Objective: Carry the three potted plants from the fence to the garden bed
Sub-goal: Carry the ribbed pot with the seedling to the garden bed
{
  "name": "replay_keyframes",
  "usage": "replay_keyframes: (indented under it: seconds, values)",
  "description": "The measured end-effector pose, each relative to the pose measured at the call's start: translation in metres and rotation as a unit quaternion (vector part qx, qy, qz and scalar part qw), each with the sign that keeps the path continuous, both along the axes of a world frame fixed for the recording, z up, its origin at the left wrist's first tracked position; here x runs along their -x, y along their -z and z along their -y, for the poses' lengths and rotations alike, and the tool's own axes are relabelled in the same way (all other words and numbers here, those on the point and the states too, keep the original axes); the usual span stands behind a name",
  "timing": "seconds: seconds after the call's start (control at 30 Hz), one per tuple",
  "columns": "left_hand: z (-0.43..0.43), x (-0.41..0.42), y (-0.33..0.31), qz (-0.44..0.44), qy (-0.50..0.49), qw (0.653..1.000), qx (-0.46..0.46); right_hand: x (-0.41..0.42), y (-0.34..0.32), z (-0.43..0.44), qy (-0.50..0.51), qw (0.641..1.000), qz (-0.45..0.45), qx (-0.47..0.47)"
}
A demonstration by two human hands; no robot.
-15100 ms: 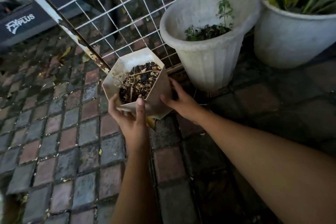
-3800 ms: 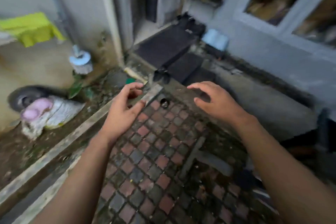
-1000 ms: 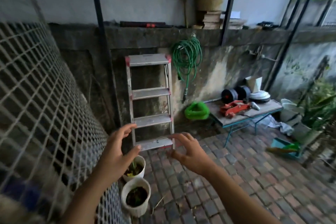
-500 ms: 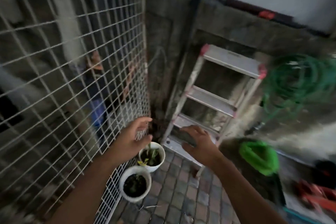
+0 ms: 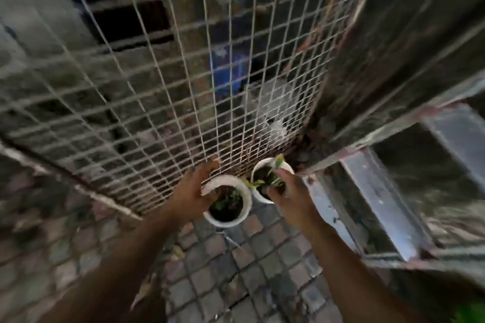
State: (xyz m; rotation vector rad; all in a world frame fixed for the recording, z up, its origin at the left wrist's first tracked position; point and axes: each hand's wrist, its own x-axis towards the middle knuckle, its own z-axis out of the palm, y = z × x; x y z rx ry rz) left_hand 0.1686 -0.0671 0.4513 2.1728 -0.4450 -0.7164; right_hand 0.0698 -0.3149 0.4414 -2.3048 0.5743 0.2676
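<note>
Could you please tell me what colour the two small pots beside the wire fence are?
Both the near pot and far pot are white; head view.

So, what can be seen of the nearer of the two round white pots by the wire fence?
The nearer round white pot, plastic by its look, stands upright on the brick paving beside the wire mesh fence. It holds dark soil with a few small green leaves. The second white pot sits close behind it. The left hand is at its fence-side rim; blur hides any grip.
</note>
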Motion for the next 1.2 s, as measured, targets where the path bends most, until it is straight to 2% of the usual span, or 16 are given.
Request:
replay_keyframes:
  seconds: [0.1, 0.2, 0.37, 0.43, 0.5, 0.6, 0.7, 0.83, 1.0, 1.13, 1.2]
  values:
    - [0.021, 0.036, 0.097, -0.024, -0.074, 0.996, -0.040, -0.010, 0.094, 0.023, -0.104, 0.993, -0.025, -0.046]
    - [0.045, 0.077, 0.210, -0.039, -0.132, 0.986, -0.095, -0.008, 0.198, 0.034, -0.087, 0.992, 0.000, -0.089]
    - [0.069, 0.124, 0.403, -0.060, -0.146, 0.972, -0.176, 0.026, 0.387, 0.028, -0.017, 0.988, 0.012, -0.154]
    - [0.068, 0.127, 0.466, -0.014, -0.133, 0.977, -0.168, 0.035, 0.455, 0.017, 0.020, 0.985, 0.037, -0.167]
    - [0.062, 0.127, 0.512, 0.094, -0.141, 0.980, -0.101, 0.040, 0.506, 0.001, 0.028, 0.976, 0.078, -0.203]
    - [0.056, 0.124, 0.553, 0.243, -0.172, 0.955, 0.011, 0.044, 0.553, -0.018, 0.057, 0.933, 0.177, -0.309]
    - [0.050, 0.110, 0.579, 0.306, -0.193, 0.926, 0.106, 0.043, 0.581, -0.024, 0.063, 0.901, 0.237, -0.359]
    - [0.053, 0.098, 0.602, 0.347, -0.231, 0.885, 0.208, 0.030, 0.612, -0.026, 0.073, 0.870, 0.261, -0.413]
    - [0.075, 0.098, 0.614, 0.368, -0.278, 0.838, 0.292, 0.020, 0.645, -0.035, 0.095, 0.861, 0.290, -0.407]
    - [0.083, 0.096, 0.622, 0.357, -0.278, 0.824, 0.340, -0.002, 0.654, -0.028, 0.055, 0.852, 0.328, -0.405]
    - [0.085, 0.088, 0.620, 0.373, -0.252, 0.822, 0.348, -0.015, 0.653, -0.015, 0.018, 0.853, 0.314, -0.415]
